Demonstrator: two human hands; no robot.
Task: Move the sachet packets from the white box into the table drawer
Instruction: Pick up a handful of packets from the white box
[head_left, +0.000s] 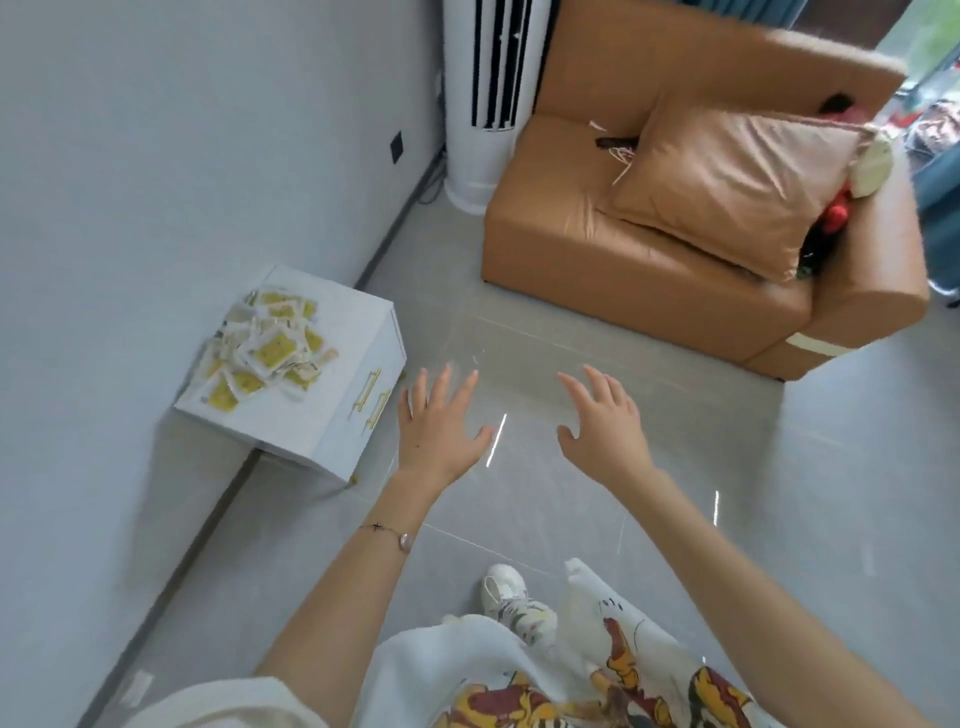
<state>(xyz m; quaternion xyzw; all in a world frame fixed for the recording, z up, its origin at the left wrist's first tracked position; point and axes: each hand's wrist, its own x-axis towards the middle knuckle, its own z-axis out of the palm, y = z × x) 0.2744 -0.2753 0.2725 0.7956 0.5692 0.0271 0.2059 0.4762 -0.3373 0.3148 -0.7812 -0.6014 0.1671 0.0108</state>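
floor (571, 493): smooth grey tile, glossy, with bright glints
table (311, 410): smooth white matt surface
handles (371, 400): shiny gold-coloured metal
sofa (597, 270): smooth tan leather-like covering
cushion (727, 176): cloth, soft sheen
wall (130, 156): matt

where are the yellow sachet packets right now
In the head view the sachet packets lie piled on top of the white drawer unit at left, against the wall, just left of the left hand.

Both arms outstretched, left grip (439, 426) and right grip (605, 428) spread, palms down
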